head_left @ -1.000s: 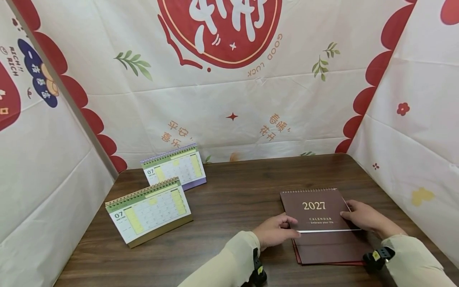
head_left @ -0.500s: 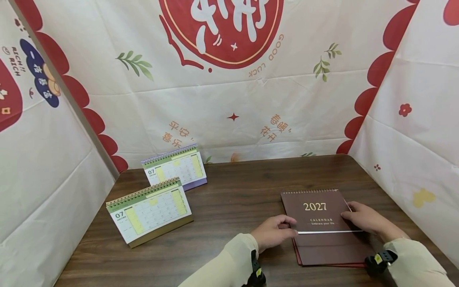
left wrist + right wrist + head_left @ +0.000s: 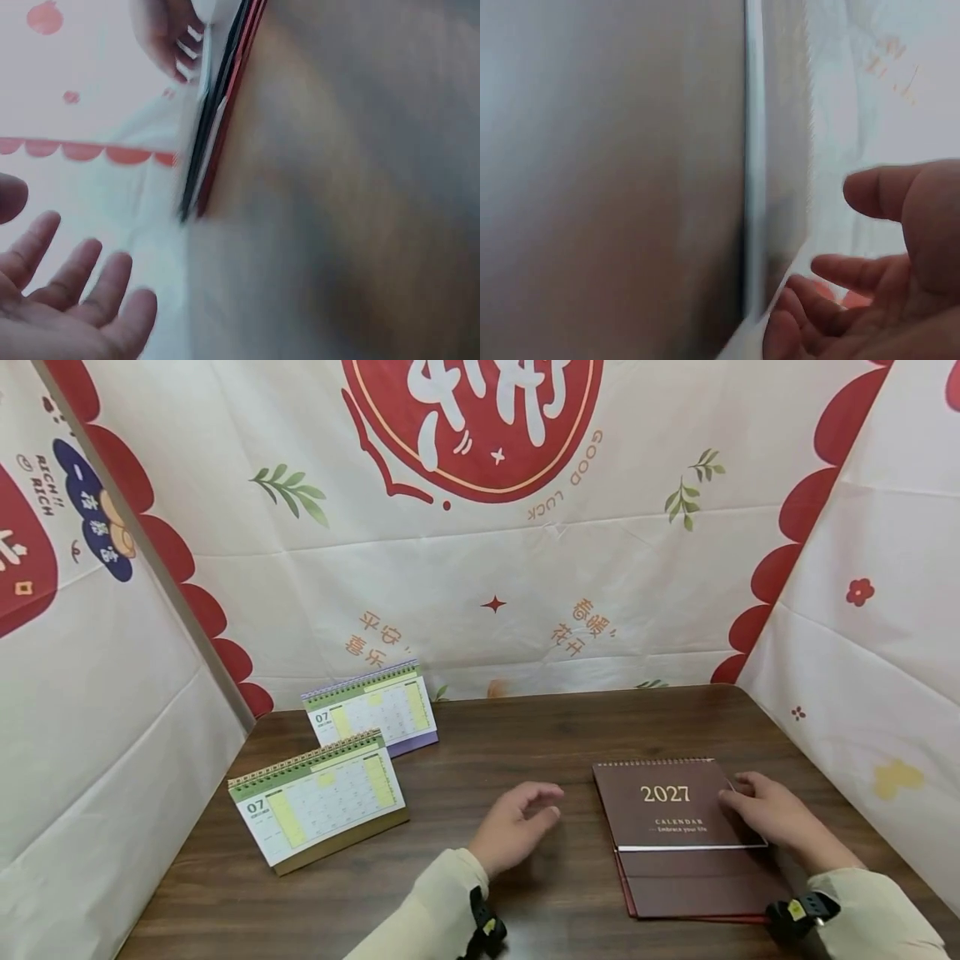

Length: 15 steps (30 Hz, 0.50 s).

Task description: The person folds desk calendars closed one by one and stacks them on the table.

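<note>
A brown spiral-bound desk calendar [image 3: 663, 793] marked 2027 lies at the right of the table, its cover ending above a plain brown lower flap. Red edges [image 3: 234, 90] show beneath it in the left wrist view. My left hand [image 3: 517, 827] is off the calendar to its left, thumb and fingers apart and loosely bent, holding nothing. At the calendar's right edge is my right hand [image 3: 776, 814], thumb over the edge in the head view. In the right wrist view its thumb [image 3: 877, 191] stands away from the relaxed fingers [image 3: 802, 307], which lie alongside the edge.
Two desk calendars stand propped at the left: one with a tan base [image 3: 322, 802], and behind it one with a purple base [image 3: 371, 710]. The wooden table [image 3: 487, 735] is bounded by white printed cloth [image 3: 450, 568] at the back and both sides.
My left hand has come away from the calendar's left edge and moved left. The right hand stays at the right edge. The view has shifted slightly.
</note>
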Each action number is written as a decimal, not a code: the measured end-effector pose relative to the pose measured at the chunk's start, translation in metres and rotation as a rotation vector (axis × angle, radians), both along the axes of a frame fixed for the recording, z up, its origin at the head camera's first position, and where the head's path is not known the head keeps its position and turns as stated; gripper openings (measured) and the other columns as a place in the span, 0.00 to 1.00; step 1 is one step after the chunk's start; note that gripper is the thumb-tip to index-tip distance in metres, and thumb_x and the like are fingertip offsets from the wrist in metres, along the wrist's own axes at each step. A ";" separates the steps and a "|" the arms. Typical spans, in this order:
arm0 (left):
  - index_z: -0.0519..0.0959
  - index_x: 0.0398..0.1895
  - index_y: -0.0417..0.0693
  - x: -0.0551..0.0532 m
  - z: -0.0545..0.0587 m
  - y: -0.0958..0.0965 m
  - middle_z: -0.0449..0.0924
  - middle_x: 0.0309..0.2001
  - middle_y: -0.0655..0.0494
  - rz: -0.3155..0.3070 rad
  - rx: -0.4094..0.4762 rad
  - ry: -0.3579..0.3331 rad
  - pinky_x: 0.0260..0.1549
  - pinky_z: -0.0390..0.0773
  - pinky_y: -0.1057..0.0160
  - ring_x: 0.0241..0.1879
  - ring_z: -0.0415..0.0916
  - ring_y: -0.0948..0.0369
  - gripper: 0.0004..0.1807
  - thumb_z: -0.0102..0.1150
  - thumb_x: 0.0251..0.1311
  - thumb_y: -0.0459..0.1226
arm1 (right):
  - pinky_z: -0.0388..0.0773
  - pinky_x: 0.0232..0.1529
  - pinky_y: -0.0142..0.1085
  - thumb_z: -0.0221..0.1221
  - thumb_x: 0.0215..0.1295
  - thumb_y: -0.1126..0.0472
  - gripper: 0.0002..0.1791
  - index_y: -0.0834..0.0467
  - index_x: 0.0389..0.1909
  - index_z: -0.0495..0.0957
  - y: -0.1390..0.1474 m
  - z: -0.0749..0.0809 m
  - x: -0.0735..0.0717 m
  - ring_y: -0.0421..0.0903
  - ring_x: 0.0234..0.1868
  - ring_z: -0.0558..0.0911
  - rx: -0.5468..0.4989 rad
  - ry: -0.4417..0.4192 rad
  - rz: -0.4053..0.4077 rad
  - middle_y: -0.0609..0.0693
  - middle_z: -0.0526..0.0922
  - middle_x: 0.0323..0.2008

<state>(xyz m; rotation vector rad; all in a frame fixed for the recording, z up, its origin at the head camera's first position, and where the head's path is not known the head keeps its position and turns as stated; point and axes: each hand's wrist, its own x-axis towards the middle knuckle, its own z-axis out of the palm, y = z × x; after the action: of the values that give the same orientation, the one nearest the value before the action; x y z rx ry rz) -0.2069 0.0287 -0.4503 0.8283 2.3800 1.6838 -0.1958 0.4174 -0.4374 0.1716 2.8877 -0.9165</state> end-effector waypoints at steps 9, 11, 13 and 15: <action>0.67 0.72 0.48 -0.007 0.021 -0.053 0.58 0.74 0.48 0.145 -0.365 0.205 0.67 0.57 0.42 0.74 0.53 0.48 0.29 0.54 0.71 0.45 | 0.63 0.55 0.68 0.58 0.71 0.58 0.29 0.77 0.61 0.67 -0.085 0.025 -0.004 0.75 0.59 0.66 0.125 0.392 0.119 0.79 0.67 0.57; 0.62 0.75 0.50 -0.007 0.019 -0.059 0.52 0.77 0.47 0.159 -0.489 0.251 0.68 0.51 0.38 0.76 0.45 0.46 0.33 0.53 0.71 0.48 | 0.63 0.56 0.67 0.60 0.69 0.60 0.28 0.75 0.61 0.68 -0.109 0.029 -0.004 0.75 0.59 0.67 0.113 0.445 0.147 0.77 0.68 0.58; 0.59 0.77 0.52 -0.006 0.016 -0.064 0.47 0.78 0.46 0.168 -0.592 0.294 0.67 0.47 0.34 0.76 0.38 0.45 0.35 0.53 0.71 0.51 | 0.63 0.56 0.67 0.61 0.68 0.62 0.27 0.74 0.61 0.69 -0.131 0.030 -0.006 0.74 0.60 0.67 0.108 0.489 0.173 0.76 0.69 0.59; 0.59 0.77 0.53 -0.005 0.012 -0.067 0.43 0.79 0.47 0.180 -0.657 0.317 0.67 0.45 0.33 0.76 0.34 0.45 0.36 0.53 0.70 0.53 | 0.63 0.58 0.66 0.62 0.67 0.61 0.28 0.73 0.62 0.69 -0.152 0.029 -0.007 0.74 0.61 0.66 0.107 0.515 0.197 0.75 0.68 0.60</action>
<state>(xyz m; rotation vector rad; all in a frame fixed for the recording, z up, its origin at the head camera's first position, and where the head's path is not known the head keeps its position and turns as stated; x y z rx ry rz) -0.2120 -0.0382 -0.4381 0.8115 3.0126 0.7274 -0.2027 0.2659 -0.4084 -0.3934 3.3356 -0.8755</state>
